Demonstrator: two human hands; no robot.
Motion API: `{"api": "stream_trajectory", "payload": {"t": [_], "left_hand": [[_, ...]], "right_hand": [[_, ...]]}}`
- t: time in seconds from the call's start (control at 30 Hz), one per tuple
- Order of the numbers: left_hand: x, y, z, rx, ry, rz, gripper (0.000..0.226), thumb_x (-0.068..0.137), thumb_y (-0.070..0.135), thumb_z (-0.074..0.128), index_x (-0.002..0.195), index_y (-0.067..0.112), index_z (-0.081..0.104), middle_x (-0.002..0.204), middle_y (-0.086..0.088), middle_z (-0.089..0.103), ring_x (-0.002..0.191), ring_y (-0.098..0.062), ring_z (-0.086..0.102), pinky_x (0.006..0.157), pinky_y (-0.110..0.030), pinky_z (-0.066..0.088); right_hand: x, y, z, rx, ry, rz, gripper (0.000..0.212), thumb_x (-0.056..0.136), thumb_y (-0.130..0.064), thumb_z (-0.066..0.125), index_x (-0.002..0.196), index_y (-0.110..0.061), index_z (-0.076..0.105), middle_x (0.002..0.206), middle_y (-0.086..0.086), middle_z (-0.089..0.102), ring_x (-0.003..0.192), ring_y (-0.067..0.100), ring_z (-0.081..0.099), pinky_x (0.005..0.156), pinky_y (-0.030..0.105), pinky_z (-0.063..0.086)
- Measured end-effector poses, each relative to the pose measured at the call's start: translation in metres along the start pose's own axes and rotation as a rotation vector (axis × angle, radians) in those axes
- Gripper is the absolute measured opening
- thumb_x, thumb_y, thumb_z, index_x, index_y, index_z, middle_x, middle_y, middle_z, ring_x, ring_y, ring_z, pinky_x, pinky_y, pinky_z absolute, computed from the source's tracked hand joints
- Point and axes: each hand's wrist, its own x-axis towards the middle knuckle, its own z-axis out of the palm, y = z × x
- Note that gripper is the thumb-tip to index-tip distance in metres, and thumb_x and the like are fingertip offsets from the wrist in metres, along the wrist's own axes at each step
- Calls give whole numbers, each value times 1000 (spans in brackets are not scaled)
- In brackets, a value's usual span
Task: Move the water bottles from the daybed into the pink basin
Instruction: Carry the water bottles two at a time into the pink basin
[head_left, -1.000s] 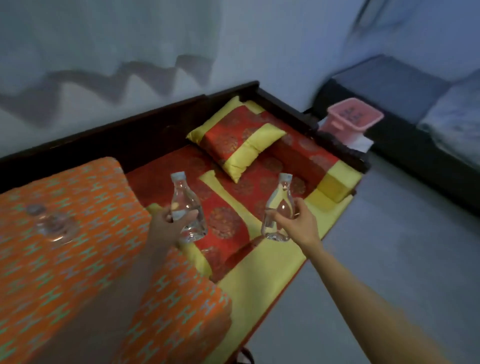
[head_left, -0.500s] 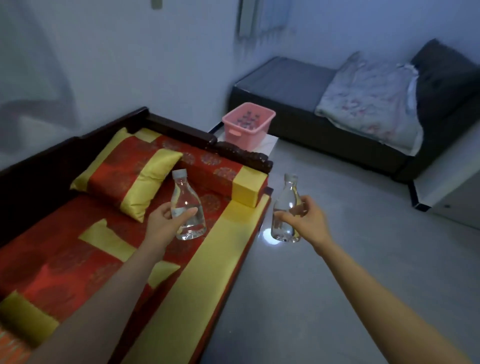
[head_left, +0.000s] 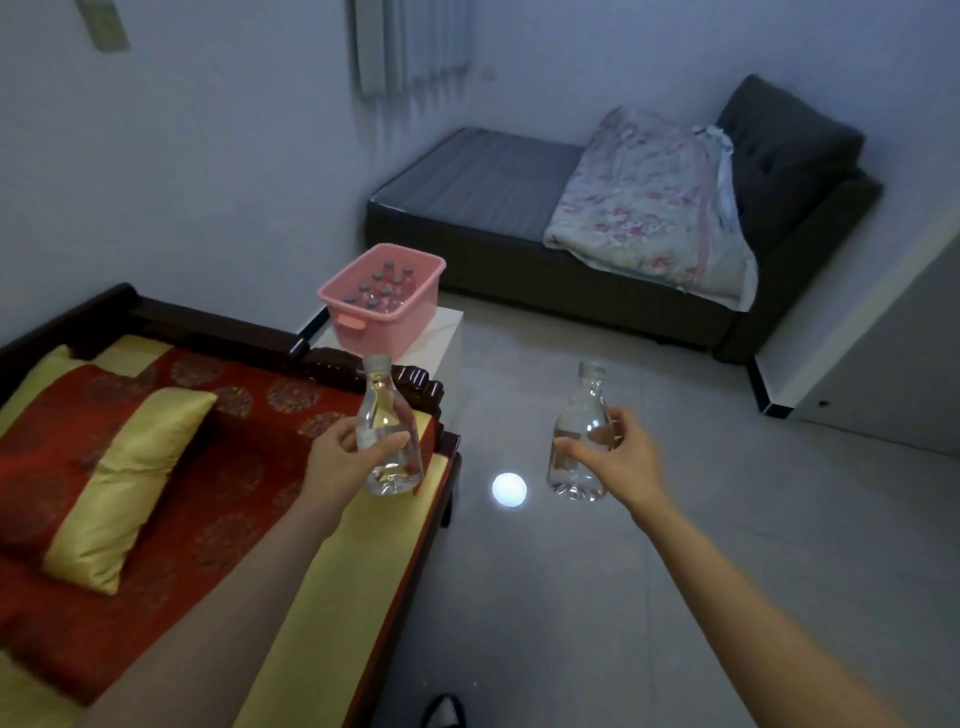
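We are gripping two clear, flask-shaped plastic bottles upright: left hand (head_left: 337, 457) holding one bottle (head_left: 387, 436) over the silky daybed (head_left: 249, 467), right hand (head_left: 618, 457) holding another (head_left: 579, 436) above glossy floor (head_left: 571, 597). Pink basin (head_left: 382, 306) ahead is holding capped bottles.

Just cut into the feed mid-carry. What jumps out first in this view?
Two clear water bottles held upright at centre: one in the left hand over the daybed's yellow edge, one in the right hand over the floor. Beyond them, the pink basin sits on a white stand, already holding several bottles.
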Motion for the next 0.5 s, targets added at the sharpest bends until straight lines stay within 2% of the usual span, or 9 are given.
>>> {"api": "stream_trajectory", "payload": {"t": [0.13,0.27,0.33,0.5], "left_hand": [[67,7,38,12,-4,8,28,62,29,87,83,29,67,75,10,74,67,-6,71,55,-19,51],[150,27,78,6,-45,10,29,63,27,87,86,26,69,76,7,74,70,-7,71,62,-24,52],[184,37,100,-10,-29,12,30,63,27,86,86,26,67,72,13,73,66,-2,69,60,-22,51],[266,54,144,40,-20,2,22,64,29,86,71,27,65,58,13,66,57,1,63,54,-19,48]], "right_hand": [[73,7,7,11,18,4,60,54,-45,86,102,-24,56,91,-5,64,84,14,62,75,37,52],[161,2,11,-6,10,-1,69,54,-47,85,111,-22,56,97,-4,64,90,16,62,80,39,53],[204,-5,10,-8,14,-4,72,54,-48,85,114,-22,55,98,-5,64,91,15,61,83,39,52],[303,-16,7,-7,-3,0,70,51,-53,83,109,-25,55,96,-8,64,90,12,60,80,37,51]]}}
